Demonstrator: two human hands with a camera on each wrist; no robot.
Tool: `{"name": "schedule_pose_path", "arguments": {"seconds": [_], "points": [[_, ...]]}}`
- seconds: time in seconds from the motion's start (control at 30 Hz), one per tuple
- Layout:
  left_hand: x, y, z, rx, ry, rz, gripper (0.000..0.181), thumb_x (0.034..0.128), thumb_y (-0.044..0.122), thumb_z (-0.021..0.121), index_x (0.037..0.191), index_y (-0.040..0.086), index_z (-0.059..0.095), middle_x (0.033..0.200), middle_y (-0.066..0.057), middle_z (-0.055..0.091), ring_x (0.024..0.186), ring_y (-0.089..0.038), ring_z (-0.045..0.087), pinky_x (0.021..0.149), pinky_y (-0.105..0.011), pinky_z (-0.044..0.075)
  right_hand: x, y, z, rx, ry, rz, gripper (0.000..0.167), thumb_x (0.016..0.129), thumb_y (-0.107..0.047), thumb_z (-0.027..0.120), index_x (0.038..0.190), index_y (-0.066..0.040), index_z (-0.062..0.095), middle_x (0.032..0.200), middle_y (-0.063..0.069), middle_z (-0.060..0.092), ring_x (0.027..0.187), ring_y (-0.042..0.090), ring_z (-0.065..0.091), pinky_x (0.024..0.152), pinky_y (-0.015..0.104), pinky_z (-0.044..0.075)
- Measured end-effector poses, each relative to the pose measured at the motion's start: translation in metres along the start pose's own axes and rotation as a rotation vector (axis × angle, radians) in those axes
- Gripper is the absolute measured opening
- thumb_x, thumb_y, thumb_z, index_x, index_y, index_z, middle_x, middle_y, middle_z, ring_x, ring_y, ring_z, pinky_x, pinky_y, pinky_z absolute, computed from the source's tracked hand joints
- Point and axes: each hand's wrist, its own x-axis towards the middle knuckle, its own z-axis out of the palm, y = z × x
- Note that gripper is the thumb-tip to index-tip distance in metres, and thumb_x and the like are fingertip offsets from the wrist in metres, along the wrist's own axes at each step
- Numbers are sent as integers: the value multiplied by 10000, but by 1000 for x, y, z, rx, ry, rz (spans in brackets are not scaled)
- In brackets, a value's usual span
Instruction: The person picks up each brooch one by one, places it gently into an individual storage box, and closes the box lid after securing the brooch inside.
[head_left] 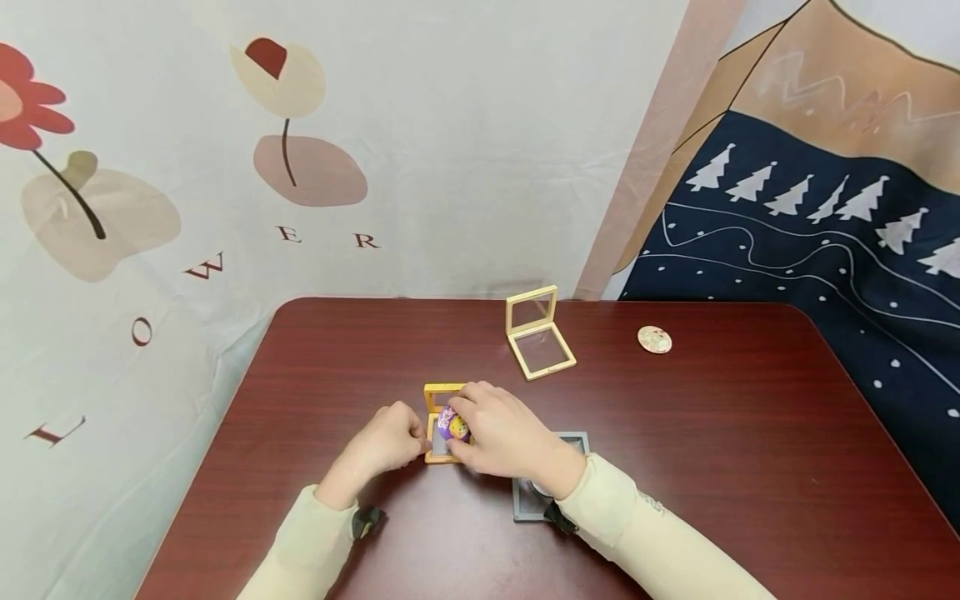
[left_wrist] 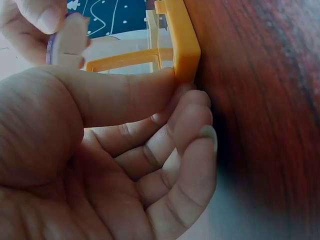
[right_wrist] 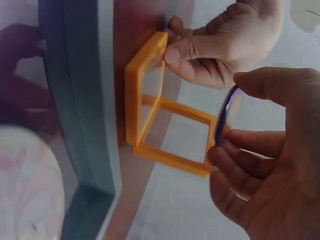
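A small orange hinged display frame (head_left: 442,388) with clear panes stands open on the table, its lid raised at the back. At its left front edge, my left hand (head_left: 382,440) pinches the frame between thumb and finger, the other fingers curled. Over the frame, my right hand (head_left: 506,429) holds a round purple badge (head_left: 454,423) with a yellow cartoon figure, gripped by its rim. Seen from the right wrist, the badge (right_wrist: 227,112) is tilted on edge, apart from the clear pane. Its pale back shows in the left wrist view.
Under my right wrist lies a grey frame (head_left: 527,512); a round pinkish badge (right_wrist: 30,190) appears inside it in the right wrist view. Farther back, a cream hinged frame (head_left: 551,371) stands open. Another round badge (head_left: 655,339) lies at the back right of the table (head_left: 712,467).
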Motion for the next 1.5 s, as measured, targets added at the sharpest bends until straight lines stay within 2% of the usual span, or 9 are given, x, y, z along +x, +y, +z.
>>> {"name": "schedule_pose_path", "arguments": {"seconds": [0.17,0.27,0.53,0.9,1.5], "points": [[0,0,0,-5,-11,-2,373,921,45,752,567,82,639,496,37,523,494,-109,460,493,-251,350,2,-7,8,-48,-97,57,305,872,-283,792,1045,-39,735,972,29,643,879,193,594,736,355,526],[0,-1,0,-4,-5,4,370,916,33,753,567,78,638,491,40,517,493,-110,460,494,-252,351,3,-9,14,-73,-126,66,259,878,-277,790,1001,-57,735,917,15,620,850,194,589,707,363,525],[0,-2,-1,3,7,28,427,899,26,753,523,118,574,455,72,479,477,-104,464,492,-249,355,8,-11,22,-113,-176,62,244,895,-261,785,1037,-65,754,940,19,642,861,190,605,703,349,526],[-1,-1,-2,-15,-8,22,379,915,22,734,557,77,622,467,46,498,480,-112,464,495,-252,356,15,-13,26,-122,-275,85,183,938,-261,770,1027,-102,760,922,5,635,846,171,601,691,315,494],[0,0,-1,-21,-4,16,380,914,24,744,558,83,627,458,49,505,474,-110,473,491,-251,362,15,-17,27,-191,-286,88,182,930,-283,782,1027,-129,771,955,0,657,874,169,610,695,309,492]]}}
